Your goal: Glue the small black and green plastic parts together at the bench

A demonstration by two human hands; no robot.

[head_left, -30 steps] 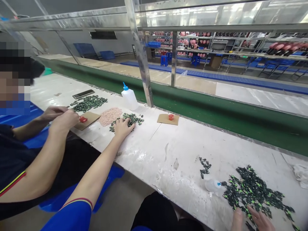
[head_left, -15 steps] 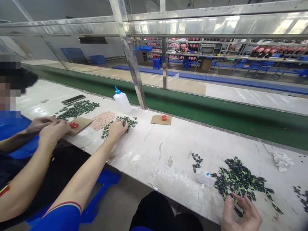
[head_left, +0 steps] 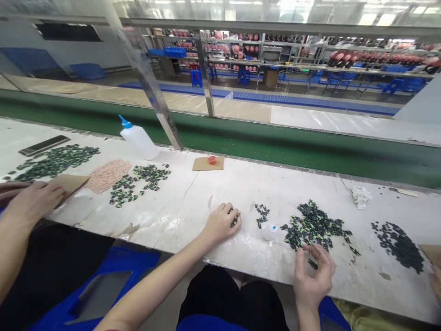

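Observation:
My left hand (head_left: pixel 222 224) rests on the white bench (head_left: pixel 206 202) with its fingers closed round a few small dark-green pieces. Just to its right lie a small cluster of the same pieces (head_left: pixel 262 212) and a small clear bottle with a blue cap (head_left: pixel 270 232) on its side. My right hand (head_left: pixel 313 271) hovers at the near edge of a big pile of dark-green pieces (head_left: pixel 313 226). Its thumb and fingers are curved and apart over one loose piece, holding nothing that I can see.
A co-worker's hand (head_left: pixel 32 202) rests on cardboard at far left, near a pink pile (head_left: pixel 106 174), two green piles (head_left: pixel 141 180) and a phone (head_left: pixel 44 145). A glue bottle (head_left: pixel 138 138), a red cap on cardboard (head_left: pixel 208 162), a rag (head_left: pixel 360 195) and another dark pile (head_left: pixel 398 239) lie along the bench. A green conveyor (head_left: pixel 275 147) runs behind.
My left hand has come back from the far green pile beside the co-worker to the bench in front of me, closed on pieces. The view has swung right. My right hand stays at the big pile.

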